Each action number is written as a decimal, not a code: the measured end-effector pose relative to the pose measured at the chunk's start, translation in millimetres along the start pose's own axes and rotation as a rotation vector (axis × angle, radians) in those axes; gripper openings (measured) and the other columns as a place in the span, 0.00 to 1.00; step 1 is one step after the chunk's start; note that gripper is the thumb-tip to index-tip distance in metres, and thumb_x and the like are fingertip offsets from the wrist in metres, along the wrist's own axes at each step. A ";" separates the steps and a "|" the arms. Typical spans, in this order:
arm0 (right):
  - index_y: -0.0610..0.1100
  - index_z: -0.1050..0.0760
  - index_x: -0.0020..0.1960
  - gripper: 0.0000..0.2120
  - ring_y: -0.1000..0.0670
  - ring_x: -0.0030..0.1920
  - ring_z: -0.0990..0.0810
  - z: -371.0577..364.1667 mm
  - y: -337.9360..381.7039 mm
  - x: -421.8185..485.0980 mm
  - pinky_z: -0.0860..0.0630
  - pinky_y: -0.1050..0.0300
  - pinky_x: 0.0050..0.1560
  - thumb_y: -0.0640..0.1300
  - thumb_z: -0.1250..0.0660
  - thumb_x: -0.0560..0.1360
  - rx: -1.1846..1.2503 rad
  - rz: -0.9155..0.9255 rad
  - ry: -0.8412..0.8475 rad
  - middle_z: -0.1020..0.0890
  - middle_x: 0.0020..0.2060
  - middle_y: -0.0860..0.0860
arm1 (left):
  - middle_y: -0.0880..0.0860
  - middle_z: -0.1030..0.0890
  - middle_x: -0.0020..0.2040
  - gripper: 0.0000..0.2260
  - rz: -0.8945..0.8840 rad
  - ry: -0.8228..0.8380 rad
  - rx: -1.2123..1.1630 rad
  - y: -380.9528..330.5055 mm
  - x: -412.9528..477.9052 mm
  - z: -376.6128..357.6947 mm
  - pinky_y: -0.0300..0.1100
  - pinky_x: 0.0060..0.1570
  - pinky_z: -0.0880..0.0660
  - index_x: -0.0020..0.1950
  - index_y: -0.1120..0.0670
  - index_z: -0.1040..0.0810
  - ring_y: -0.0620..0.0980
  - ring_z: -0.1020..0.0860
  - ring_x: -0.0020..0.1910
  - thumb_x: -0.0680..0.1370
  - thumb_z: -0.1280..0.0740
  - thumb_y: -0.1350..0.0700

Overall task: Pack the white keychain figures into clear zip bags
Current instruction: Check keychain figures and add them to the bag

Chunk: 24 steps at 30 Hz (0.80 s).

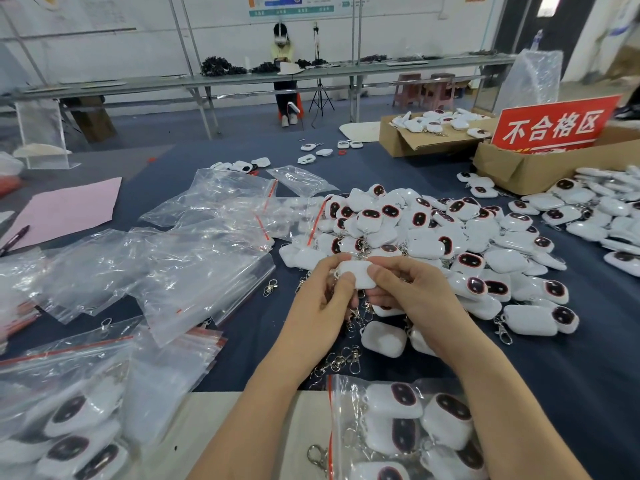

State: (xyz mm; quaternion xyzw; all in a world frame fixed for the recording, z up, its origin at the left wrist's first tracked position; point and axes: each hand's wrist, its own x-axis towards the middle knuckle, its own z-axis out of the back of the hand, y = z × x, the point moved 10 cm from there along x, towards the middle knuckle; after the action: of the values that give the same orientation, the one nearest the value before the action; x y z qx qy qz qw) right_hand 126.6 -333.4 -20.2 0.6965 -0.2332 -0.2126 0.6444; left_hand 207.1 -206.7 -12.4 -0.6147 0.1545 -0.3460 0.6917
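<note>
The left hand (322, 294) and the right hand (410, 289) meet at the near edge of the pile (433, 233) of white keychain figures. Both are curled round one white figure (356, 274) held between them. Thumbs and fingertips pinch its two ends, and its plain white side faces up.

The pile spreads over the dark blue table (571, 375), and many of its figures show dark oval faces ringed in red. Just nearer than the pile lie loose metal clips (341, 363). Nearer still, a filled zip bag (408, 427) with a red strip holds several figures.

Left of the pile, empty clear bags (173, 258) lie in a loose heap, with more filled bags (69, 427) nearer than those. Far left of the pile lies a pink sheet (65, 213) with a pen (14, 240) at its edge.

Behind the pile to the right stands a cardboard box (391, 140) holding more figures. A second box (512, 168) beside it carries a red sign (554, 124).
</note>
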 end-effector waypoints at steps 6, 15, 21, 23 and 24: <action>0.50 0.17 0.54 0.10 0.50 0.41 0.15 -0.2 -2.5 0.6 0.18 0.61 0.46 0.41 0.25 0.74 -0.014 -0.021 0.053 0.15 0.45 0.47 | 0.44 0.23 0.33 0.13 -0.027 -0.008 0.026 -5.3 -0.8 2.3 0.28 0.36 0.31 0.68 0.47 0.24 0.38 0.27 0.33 0.86 0.41 0.54; 0.49 0.17 0.55 0.10 0.54 0.37 0.18 4.5 -2.6 1.6 0.19 0.60 0.43 0.41 0.26 0.74 -0.027 -0.008 0.018 0.16 0.40 0.52 | 0.47 0.22 0.35 0.11 -0.076 0.046 0.039 -11.5 -1.1 0.5 0.29 0.39 0.30 0.61 0.46 0.20 0.42 0.26 0.35 0.86 0.42 0.55; 0.49 0.16 0.53 0.08 0.54 0.37 0.18 5.3 -2.7 0.6 0.19 0.61 0.44 0.41 0.26 0.75 -0.008 0.008 0.024 0.15 0.39 0.51 | 0.47 0.20 0.35 0.13 -0.078 0.036 0.037 -10.2 0.7 3.9 0.29 0.42 0.29 0.61 0.47 0.19 0.41 0.25 0.36 0.87 0.43 0.56; 0.50 0.16 0.53 0.08 0.53 0.38 0.18 5.8 -3.0 1.6 0.19 0.60 0.45 0.42 0.26 0.75 -0.011 0.019 0.030 0.15 0.39 0.51 | 0.47 0.20 0.36 0.13 -0.077 0.028 0.041 -10.0 0.5 4.0 0.28 0.42 0.29 0.60 0.48 0.19 0.41 0.25 0.35 0.87 0.43 0.56; 0.50 0.16 0.53 0.08 0.53 0.38 0.18 6.2 -3.2 2.3 0.18 0.60 0.45 0.42 0.26 0.75 -0.015 0.023 0.027 0.15 0.39 0.51 | 0.47 0.20 0.36 0.13 -0.074 0.024 0.046 -9.6 0.5 3.7 0.28 0.41 0.30 0.60 0.49 0.19 0.41 0.25 0.35 0.87 0.43 0.56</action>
State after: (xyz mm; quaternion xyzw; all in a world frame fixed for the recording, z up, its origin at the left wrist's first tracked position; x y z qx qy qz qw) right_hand 124.9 -339.6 -23.9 0.6915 -0.2310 -0.1974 0.6553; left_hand 207.1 -204.3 -2.4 -0.6000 0.1320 -0.3818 0.6905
